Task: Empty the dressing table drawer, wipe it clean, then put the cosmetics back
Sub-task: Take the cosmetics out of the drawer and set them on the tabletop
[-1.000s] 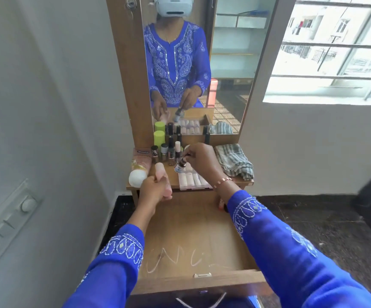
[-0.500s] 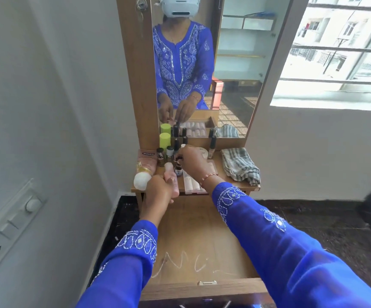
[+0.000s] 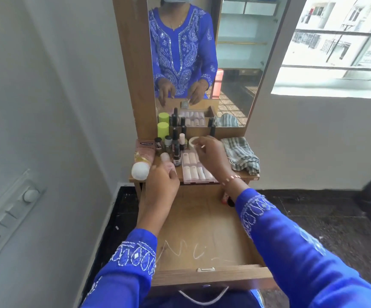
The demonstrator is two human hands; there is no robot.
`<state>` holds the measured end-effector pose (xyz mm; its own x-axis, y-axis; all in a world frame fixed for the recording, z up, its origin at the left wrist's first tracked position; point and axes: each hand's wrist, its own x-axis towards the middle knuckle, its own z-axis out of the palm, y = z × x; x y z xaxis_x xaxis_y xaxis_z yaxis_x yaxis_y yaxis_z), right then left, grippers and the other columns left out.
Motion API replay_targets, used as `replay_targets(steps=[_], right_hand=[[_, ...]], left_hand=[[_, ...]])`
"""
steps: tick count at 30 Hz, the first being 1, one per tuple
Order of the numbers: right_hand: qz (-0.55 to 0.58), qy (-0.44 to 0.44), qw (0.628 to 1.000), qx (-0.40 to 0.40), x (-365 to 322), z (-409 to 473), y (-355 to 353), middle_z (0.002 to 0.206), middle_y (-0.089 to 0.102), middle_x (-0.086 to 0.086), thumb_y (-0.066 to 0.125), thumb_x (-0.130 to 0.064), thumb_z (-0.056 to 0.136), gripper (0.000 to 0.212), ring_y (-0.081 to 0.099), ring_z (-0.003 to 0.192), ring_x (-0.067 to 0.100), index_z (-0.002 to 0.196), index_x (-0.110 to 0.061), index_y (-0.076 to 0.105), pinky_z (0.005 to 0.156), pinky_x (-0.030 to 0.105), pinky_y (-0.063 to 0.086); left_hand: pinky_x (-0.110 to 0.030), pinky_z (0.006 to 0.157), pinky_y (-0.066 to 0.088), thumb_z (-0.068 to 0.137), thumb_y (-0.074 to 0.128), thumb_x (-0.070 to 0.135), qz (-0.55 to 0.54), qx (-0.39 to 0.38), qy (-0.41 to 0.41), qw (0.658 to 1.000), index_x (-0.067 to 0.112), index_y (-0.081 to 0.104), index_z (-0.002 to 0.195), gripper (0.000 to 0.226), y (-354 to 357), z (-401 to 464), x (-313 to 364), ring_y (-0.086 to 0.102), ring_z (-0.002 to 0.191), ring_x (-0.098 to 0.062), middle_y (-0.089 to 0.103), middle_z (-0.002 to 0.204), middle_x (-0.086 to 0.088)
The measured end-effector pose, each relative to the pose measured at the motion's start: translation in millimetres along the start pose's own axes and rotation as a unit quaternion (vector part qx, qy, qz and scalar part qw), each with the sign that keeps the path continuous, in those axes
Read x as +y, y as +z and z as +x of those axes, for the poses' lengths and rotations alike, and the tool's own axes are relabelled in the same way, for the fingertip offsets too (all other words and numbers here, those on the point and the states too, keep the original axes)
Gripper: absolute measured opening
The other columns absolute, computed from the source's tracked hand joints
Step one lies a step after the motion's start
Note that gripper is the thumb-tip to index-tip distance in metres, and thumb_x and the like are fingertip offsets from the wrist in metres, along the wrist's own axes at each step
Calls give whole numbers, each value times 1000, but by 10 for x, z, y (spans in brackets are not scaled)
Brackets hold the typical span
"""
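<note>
Two hands over the dressing table shelf (image 3: 246, 177), drawer (image 3: 202, 230) pulled out below and nearly bare, chalky white scribbles on its wooden floor. Left hand (image 3: 161, 182) curled round a pale pink bottle (image 3: 167, 162), cap end poking up just beyond the knuckles. Right hand (image 3: 212, 155) with fingers loosely bent, thumb and forefinger close together near a small white jar (image 3: 192, 142); cannot tell whether anything is pinched between them. Directly under that hand, a clear tray of pale press-on nails (image 3: 193, 168). Between the two hands, a small dark bottle (image 3: 176, 160) standing upright. Just left of the gripped bottle, a pink tube (image 3: 143, 160) lying cap-forward. Beyond the left hand's grip, a cluster of nail polish bottles (image 3: 171, 141) and a lime green cylinder (image 3: 163, 129). Right of the right hand, a folded checked cloth (image 3: 241, 155). Partly hidden behind the right wrist, something red at the drawer's back corner.
</note>
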<state>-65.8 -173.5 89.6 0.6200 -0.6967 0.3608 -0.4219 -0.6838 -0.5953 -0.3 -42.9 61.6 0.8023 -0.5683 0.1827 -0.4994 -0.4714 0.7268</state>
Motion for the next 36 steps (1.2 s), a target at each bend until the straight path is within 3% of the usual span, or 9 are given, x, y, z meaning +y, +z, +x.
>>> replay_targets(steps=[3,5,8,10,14,19,26,31,36], right_hand=[[11,31,998,48,250,-258,-180,94,66,15,47,5,85,22,55,74,13,90,3,69,66,9,35],[22,70,994,78,463,-447,-251,88,68,15,50,7,83,20,52,70,10,83,3,70,68,10,40],[9,130,989,77,732,-707,-255,88,70,15,51,6,80,21,60,84,23,83,1,71,72,14,37],[-8,152,987,43,838,-841,-209,86,68,18,50,7,78,22,59,83,24,82,2,71,69,13,33],[-65,158,984,-39,983,-949,-33,100,56,19,51,-1,80,16,58,88,35,86,2,66,78,33,48],[-173,147,969,-95,990,-908,38,112,44,19,53,-8,85,15,54,94,38,92,3,60,78,43,48],[-166,148,970,-96,1018,-937,14,109,48,21,51,-10,88,17,55,95,38,92,5,58,78,43,47],[-118,155,977,-85,976,-1112,-5,107,50,18,49,-3,86,13,53,99,35,93,0,59,81,37,48],[-29,153,985,-70,849,-1313,5,93,58,11,65,0,72,20,56,98,24,91,-5,67,77,20,43]], left_hand=[[-29,83,45,90,48,14,-46,10,35,998,3,60,109,25,57,-121,27,57,104,-27,58,114,-14],[-34,98,45,91,50,15,-96,-18,37,994,6,55,123,34,137,-221,11,55,116,-22,55,128,-10],[-39,99,47,90,53,14,-143,-55,49,987,7,55,126,37,278,-402,-34,56,115,-20,58,124,-9],[-30,95,48,89,54,11,-158,-75,43,984,6,57,124,35,362,-506,-42,57,107,-15,60,119,-9],[2,71,38,88,55,8,-139,-116,19,983,6,62,116,29,533,-600,-71,55,92,-9,63,109,-8],[-17,83,42,88,55,9,-131,-167,-16,977,8,63,114,27,686,-605,-135,57,89,-11,66,108,-11],[-17,81,41,88,55,9,-139,-196,-44,970,6,63,114,27,787,-639,-159,56,87,-10,67,106,-10],[-21,80,43,88,56,11,-155,-214,-82,961,6,63,112,26,860,-706,-253,54,85,-11,62,93,-4],[-35,80,53,95,48,23,-194,-248,-216,924,2,56,117,31,887,-796,-381,61,89,-24,62,101,-12]])
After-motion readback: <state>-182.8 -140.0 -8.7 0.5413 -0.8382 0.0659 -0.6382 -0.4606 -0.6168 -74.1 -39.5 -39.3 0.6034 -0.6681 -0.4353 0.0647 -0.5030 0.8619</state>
